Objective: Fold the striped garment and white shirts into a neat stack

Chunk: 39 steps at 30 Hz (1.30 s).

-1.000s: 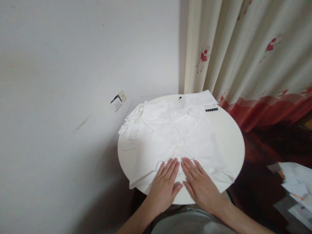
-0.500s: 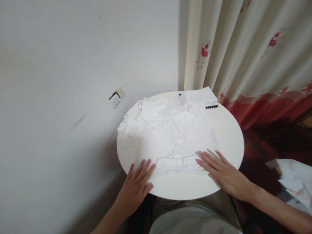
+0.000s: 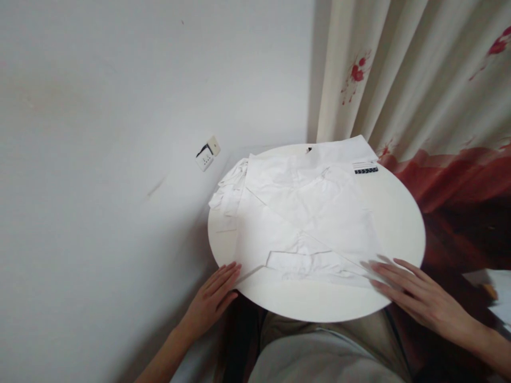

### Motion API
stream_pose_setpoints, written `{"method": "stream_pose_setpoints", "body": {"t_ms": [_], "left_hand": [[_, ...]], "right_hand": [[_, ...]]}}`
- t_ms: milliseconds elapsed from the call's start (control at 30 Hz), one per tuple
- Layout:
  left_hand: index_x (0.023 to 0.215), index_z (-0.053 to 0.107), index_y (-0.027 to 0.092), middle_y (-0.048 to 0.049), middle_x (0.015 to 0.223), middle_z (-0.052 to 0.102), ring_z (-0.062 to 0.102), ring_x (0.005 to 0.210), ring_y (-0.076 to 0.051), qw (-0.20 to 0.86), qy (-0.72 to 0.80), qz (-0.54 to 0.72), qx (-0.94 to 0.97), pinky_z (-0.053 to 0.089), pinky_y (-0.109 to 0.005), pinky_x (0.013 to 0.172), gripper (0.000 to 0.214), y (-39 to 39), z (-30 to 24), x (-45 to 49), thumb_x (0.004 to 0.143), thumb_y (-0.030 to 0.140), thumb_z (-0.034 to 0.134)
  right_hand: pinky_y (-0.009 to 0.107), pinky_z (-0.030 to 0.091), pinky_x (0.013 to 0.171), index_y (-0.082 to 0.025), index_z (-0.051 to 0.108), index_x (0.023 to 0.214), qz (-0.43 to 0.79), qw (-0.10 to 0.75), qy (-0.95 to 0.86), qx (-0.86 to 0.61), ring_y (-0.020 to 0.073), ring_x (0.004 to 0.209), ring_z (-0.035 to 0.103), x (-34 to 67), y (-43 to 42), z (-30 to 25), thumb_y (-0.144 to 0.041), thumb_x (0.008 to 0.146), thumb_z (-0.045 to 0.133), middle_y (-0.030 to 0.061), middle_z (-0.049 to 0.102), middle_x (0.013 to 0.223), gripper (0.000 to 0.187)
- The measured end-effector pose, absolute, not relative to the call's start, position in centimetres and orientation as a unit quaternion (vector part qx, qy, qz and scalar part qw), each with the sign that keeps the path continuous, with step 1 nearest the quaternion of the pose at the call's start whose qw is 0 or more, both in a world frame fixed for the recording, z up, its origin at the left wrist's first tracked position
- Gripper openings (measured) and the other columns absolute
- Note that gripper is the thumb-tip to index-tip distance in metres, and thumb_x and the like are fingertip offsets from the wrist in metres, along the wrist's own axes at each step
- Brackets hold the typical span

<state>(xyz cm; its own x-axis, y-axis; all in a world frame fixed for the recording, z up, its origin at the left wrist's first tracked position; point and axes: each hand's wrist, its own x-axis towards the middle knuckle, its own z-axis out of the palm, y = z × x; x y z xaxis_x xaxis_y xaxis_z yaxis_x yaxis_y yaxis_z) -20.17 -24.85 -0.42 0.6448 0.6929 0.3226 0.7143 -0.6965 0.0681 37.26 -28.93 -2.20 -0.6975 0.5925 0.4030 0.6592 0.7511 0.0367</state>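
Observation:
A thin white sheet [image 3: 303, 213], creased and partly folded, covers much of the round white table [image 3: 319, 303]; I cannot tell whether it is paper or cloth. A strip along its near side [image 3: 303, 263] is folded over. My left hand [image 3: 211, 298] rests at the table's front left edge, fingers stretched out close to the sheet's near left corner. On the other side, my right hand [image 3: 419, 300] has its fingers spread at the sheet's near right corner. Neither hand grips anything visible.
A crumpled white bundle [image 3: 229, 186] lies at the table's left rim. A black-and-white patterned strip [image 3: 365, 171] is at the back right. A wall with a socket [image 3: 205, 158] stands left, a flowered curtain [image 3: 371, 80] behind right. White papers [image 3: 501, 298] lie low at right.
My hands have moved apart: the left slid outward to the table edge, the right shifted right along the sheet's near side. The camera view has turned slightly left.

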Motion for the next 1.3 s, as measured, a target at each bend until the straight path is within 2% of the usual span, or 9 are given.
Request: {"method": "stream_pose_setpoints", "body": {"t_ms": [100,200,433,633,867,1000,1133,1200,1300], "left_hand": [[0.149,0.047,0.026,-0.0055,0.144,0.06,0.051,0.139,-0.023,-0.003,-0.368,-0.209,-0.906,0.047,-0.042,0.114,0.048,-25.2,0.8,-17.5,0.101,0.016,0.048],[0.137,0.058,0.023,-0.0054,0.134,0.066,0.055,0.133,-0.022,-0.041,-0.336,-0.259,-0.905,0.047,-0.041,0.113,0.043,-25.2,2.1,-13.3,0.097,0.009,0.051],[0.117,0.068,0.022,-0.0044,0.118,0.072,0.062,0.116,-0.02,-0.159,-0.281,-0.297,-0.899,0.05,-0.04,0.104,0.024,-22.1,4.4,1.0,0.098,0.014,0.056],[0.118,0.068,0.024,-0.0025,0.122,0.07,0.061,0.114,-0.02,-0.21,-0.231,-0.181,-0.933,0.048,-0.04,0.102,0.022,-21.6,4.7,9.5,0.097,0.02,0.062],[0.117,0.065,0.022,-0.0039,0.117,0.067,0.056,0.114,-0.022,-0.18,-0.237,-0.156,-0.942,0.047,-0.041,0.099,0.021,-23.7,2.9,11.2,0.096,0.019,0.062],[0.118,0.064,0.019,-0.0066,0.116,0.066,0.056,0.115,-0.023,-0.161,-0.25,-0.162,-0.941,0.049,-0.041,0.1,0.023,-23.9,2.4,10.9,0.097,0.015,0.056],[0.129,0.06,0.018,-0.0096,0.127,0.064,0.054,0.126,-0.025,-0.163,-0.237,-0.194,-0.938,0.044,-0.045,0.112,0.033,-24.6,2.5,10.5,0.097,0.013,0.05],[0.133,0.057,0.018,-0.0099,0.133,0.063,0.051,0.132,-0.024,-0.158,-0.235,-0.212,-0.935,0.038,-0.046,0.118,0.037,-24.8,2.7,10.2,0.098,0.012,0.047],[0.135,0.056,0.017,-0.01,0.135,0.063,0.05,0.136,-0.022,-0.144,-0.252,-0.215,-0.932,0.035,-0.045,0.121,0.037,-24.5,2.8,8.7,0.101,0.014,0.042]], "right_hand": [[0.047,0.046,0.1,-0.025,0.063,0.132,-0.078,0.25,-0.888,-0.379,0.0261,0.116,0.061,37.2,-29.2,-1.9,-0.017,0.094,0.062,0.0098,0.069,0.122,0.039],[0.044,0.049,0.089,-0.024,0.069,0.115,-0.05,0.289,-0.859,-0.42,0.0238,0.098,0.063,36.8,-29.6,-1.4,-0.023,0.091,0.069,0.0074,0.069,0.101,0.024],[0.044,0.047,0.088,-0.024,0.066,0.103,-0.014,0.309,-0.83,-0.465,0.023,0.095,0.06,36.1,-30.3,-1.6,-0.018,0.09,0.067,0.006,0.065,0.098,0.014],[0.038,0.048,0.079,-0.022,0.059,0.098,0.046,0.331,-0.778,-0.532,0.0204,0.087,0.057,34.2,-30.7,-2.0,-0.016,0.095,0.058,0.0047,0.062,0.089,0.006],[0.039,0.046,0.081,-0.023,0.064,0.121,0.016,0.287,-0.792,-0.539,0.0217,0.091,0.056,34.0,-31.0,-1.9,-0.014,0.096,0.054,0.0071,0.063,0.097,0.028],[0.041,0.045,0.085,-0.024,0.068,0.117,-0.021,0.261,-0.811,-0.523,0.0211,0.089,0.057,34.3,-31.2,-1.3,-0.012,0.093,0.055,0.0058,0.065,0.094,0.029],[0.046,0.045,0.089,-0.024,0.07,0.109,-0.065,0.287,-0.79,-0.537,0.0227,0.088,0.058,33.5,-31.1,-1.0,-0.007,0.089,0.051,0.0054,0.066,0.091,0.032],[0.049,0.046,0.091,-0.025,0.068,0.117,-0.073,0.315,-0.775,-0.543,0.0253,0.095,0.06,32.2,-30.7,-0.7,-0.005,0.087,0.047,0.0073,0.068,0.097,0.042],[0.052,0.046,0.102,-0.023,0.053,0.144,-0.034,0.311,-0.792,-0.525,0.0287,0.12,0.057,29.3,-29.7,0.2,-0.004,0.087,0.042,0.0114,0.066,0.126,0.061]]}}
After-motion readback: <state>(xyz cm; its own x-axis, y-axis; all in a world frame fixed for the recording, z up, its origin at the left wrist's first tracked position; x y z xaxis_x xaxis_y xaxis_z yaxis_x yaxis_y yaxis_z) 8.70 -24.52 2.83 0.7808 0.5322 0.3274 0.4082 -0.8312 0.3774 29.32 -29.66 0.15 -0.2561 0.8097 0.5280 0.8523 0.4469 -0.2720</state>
